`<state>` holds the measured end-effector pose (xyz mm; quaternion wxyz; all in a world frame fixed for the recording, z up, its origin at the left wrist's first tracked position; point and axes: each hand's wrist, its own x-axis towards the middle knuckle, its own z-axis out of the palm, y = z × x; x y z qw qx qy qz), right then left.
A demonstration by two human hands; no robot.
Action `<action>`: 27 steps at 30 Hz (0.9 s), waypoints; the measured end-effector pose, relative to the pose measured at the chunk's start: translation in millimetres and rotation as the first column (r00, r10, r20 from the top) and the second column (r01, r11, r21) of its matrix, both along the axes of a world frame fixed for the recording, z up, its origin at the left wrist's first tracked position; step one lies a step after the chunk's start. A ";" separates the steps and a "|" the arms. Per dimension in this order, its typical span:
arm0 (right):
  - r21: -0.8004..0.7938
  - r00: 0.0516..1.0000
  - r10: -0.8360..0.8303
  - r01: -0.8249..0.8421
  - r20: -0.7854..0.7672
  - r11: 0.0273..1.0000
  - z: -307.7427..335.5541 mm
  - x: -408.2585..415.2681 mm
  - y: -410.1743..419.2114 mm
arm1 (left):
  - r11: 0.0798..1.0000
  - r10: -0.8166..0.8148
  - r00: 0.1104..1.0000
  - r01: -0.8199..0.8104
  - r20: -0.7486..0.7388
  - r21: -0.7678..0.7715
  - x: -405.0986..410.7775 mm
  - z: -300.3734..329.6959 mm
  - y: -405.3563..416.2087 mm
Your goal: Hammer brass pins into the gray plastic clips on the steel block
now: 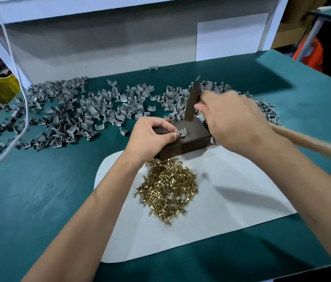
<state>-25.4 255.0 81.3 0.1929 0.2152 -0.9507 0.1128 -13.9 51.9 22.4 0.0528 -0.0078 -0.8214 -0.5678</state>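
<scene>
A dark steel block (189,139) stands on white paper (231,190) at mid-table. My left hand (150,137) pinches a gray plastic clip (181,132) on the block's top, near its front left edge. My right hand (233,121) grips a hammer just behind the dark metal head (193,100), which hangs above the back of the block. The wooden handle (313,145) runs out to the right, blurred by motion. A heap of brass pins (168,188) lies on the paper just in front of the block.
Gray clips (69,115) are strewn in a wide band across the green mat (38,190) behind and left of the block, with more clips (262,106) behind my right hand. A white cable (24,110) crosses the left side. A white panel (99,43) closes the back.
</scene>
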 end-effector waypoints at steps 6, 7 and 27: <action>0.097 0.982 0.018 -0.037 0.186 0.995 -7.4 4.7 -6.2 | 1.000 -0.006 1.000 0.006 -0.007 0.021 -0.1 -1.3 -0.2; 0.111 0.986 0.002 -0.021 0.168 0.994 -2.2 1.5 -3.5 | 1.000 0.000 1.000 0.000 -0.005 0.018 0.1 -1.4 -0.3; 0.039 0.999 -0.014 0.012 0.033 0.999 6.9 0.5 -7.7 | 1.000 0.017 1.000 -0.017 0.018 -0.012 -3.3 -1.6 -0.2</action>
